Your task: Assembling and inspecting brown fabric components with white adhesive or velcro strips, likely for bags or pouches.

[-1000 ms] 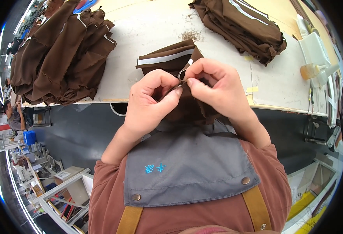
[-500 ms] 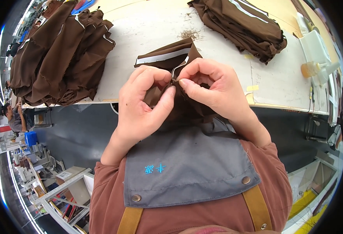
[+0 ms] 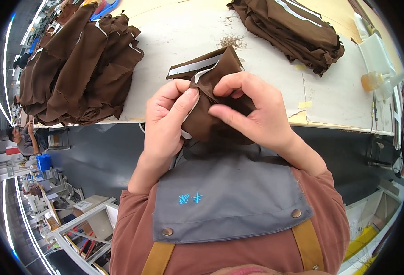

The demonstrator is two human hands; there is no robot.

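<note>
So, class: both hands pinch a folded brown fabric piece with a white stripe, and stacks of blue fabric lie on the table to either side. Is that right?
Not quite. The head view shows both stacks are brown, not blue. The left hand and right hand do pinch the brown striped fabric piece, over the table.

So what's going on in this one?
A person at a worktable is working a small brown fabric piece with a grey-white stripe, holding it at the table's near edge. The left hand pinches its left side and the right hand pinches it from the right, fingertips close together. A pile of brown fabric pieces sits to the left, a folded stack far right, and a small plastic bottle lies near the right edge.
</note>
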